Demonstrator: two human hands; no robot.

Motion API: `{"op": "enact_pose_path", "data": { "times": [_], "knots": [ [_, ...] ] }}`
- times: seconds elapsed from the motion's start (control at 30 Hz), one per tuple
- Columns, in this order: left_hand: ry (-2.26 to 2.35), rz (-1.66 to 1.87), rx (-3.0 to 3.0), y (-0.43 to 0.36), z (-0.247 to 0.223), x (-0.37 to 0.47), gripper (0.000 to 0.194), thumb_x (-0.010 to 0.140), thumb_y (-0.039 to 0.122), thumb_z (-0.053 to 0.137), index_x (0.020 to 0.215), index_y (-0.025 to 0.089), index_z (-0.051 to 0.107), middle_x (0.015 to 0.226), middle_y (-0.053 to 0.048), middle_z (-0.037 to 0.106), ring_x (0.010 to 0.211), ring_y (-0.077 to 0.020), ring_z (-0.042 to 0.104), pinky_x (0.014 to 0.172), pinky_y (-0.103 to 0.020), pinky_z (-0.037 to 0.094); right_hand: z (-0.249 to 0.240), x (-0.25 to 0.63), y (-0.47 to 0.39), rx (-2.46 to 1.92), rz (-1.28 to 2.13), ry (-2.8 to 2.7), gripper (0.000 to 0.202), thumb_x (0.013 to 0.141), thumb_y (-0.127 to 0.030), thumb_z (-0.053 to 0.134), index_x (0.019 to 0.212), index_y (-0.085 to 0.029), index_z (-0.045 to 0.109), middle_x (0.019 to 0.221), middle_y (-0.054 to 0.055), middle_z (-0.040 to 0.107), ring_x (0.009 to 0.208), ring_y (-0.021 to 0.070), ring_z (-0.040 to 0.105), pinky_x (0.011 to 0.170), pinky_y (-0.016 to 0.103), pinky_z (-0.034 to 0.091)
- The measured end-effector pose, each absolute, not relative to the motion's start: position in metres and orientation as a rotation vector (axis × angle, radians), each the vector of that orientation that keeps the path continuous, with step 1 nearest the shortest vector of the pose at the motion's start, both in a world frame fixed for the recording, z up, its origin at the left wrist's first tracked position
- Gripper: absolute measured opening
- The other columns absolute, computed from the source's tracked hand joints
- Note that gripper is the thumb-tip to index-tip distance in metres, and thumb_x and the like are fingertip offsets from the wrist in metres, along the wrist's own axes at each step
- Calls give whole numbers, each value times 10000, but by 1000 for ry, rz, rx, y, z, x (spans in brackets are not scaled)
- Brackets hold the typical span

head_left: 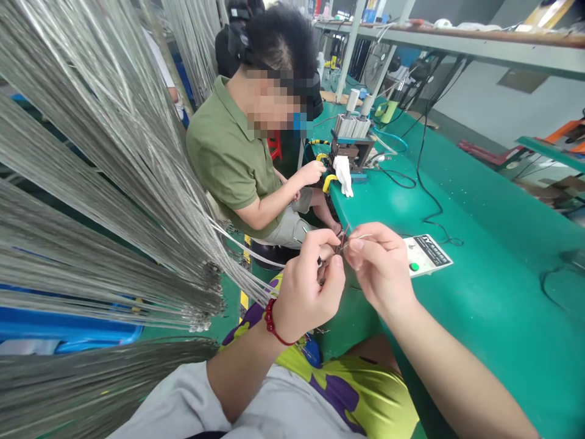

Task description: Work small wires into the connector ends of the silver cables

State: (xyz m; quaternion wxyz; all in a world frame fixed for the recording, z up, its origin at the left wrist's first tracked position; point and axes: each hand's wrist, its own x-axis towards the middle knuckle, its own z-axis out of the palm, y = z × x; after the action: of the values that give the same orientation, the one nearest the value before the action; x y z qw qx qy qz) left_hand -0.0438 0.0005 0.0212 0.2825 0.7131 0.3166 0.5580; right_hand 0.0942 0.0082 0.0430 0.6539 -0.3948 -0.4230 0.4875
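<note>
My left hand (313, 283), with a red beaded bracelet at the wrist, is closed round the ends of several grey cables (247, 277) that run in from the left. Dark tips and a thin red wire (346, 231) show at its fingers. Close against it, my right hand (377, 259) pinches a thin pale wire (364, 236) between thumb and forefinger. Both hands are held in front of the green table's edge, their fingertips almost touching. Where the wires meet between the fingers is too small to make out.
Large bundles of grey cables (137, 152) hang at the left. A person in a green shirt (228, 152) sits ahead, one hand near a small press (351, 137) on the green table (479, 292). A white panel (427, 255) with a green button lies beyond my right hand.
</note>
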Motion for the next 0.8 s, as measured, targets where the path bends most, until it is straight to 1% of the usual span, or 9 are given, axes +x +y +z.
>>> {"op": "enact_pose_path", "data": {
  "times": [0.07,0.2,0.27,0.33,0.43,0.53,0.63,0.7,0.8],
  "knots": [
    [835,1494,1903,1,22,-44,157,1036,162,519,1169,241,493,649,111,397,438,-83,386,467,-234,308,46,99,10,-894,1087,-974,110,697,-264,818,739,-255,718,533,-57,557,461,116,451,455,274,365],
    [802,1504,1863,0,21,-44,153,1048,160,511,1174,245,494,656,108,374,449,-83,363,463,-234,283,48,110,13,-878,1082,-1052,126,727,-287,840,755,-258,720,600,-47,621,449,102,442,455,276,386],
    [779,1508,1832,-1,18,-45,154,1057,162,502,1184,248,489,653,108,353,455,-86,351,464,-235,272,49,115,13,-875,1128,-1113,141,730,-300,872,765,-256,742,613,-45,645,430,96,441,446,276,394],
    [766,1492,1793,-3,15,-46,149,1069,177,497,1197,253,486,652,105,343,462,-92,342,469,-239,270,47,118,13,-868,1172,-1172,141,746,-304,904,810,-256,788,628,-40,666,436,100,476,447,274,414],
    [751,1447,1706,-4,11,-48,140,1090,217,484,1222,262,480,667,87,413,494,-108,386,487,-251,302,41,117,13,-843,1239,-1254,141,782,-287,923,897,-270,843,661,-25,699,488,115,536,474,269,461],
    [720,1430,1642,-4,9,-50,137,1101,249,482,1237,263,469,697,58,516,544,-128,482,525,-259,372,34,112,12,-848,1291,-1286,112,805,-302,926,889,-275,856,722,-4,734,520,120,543,481,271,479],
    [713,1411,1620,-4,9,-51,152,1101,279,497,1248,261,466,689,59,505,535,-126,466,524,-255,372,28,108,14,-866,1299,-1259,130,808,-361,933,862,-273,855,774,7,744,527,118,523,474,272,451],
    [704,1386,1598,-5,9,-52,162,1102,284,503,1259,265,471,676,70,455,524,-121,414,515,-250,345,26,109,16,-828,1260,-1270,123,811,-363,935,852,-282,853,780,5,733,568,129,546,520,283,462],
    [632,1352,1561,-8,10,-54,150,1101,275,515,1250,268,502,662,87,380,503,-106,331,492,-239,288,26,119,21,-711,1110,-1429,78,831,-305,926,849,-299,850,781,10,724,719,178,632,672,326,522]
  ]
}}
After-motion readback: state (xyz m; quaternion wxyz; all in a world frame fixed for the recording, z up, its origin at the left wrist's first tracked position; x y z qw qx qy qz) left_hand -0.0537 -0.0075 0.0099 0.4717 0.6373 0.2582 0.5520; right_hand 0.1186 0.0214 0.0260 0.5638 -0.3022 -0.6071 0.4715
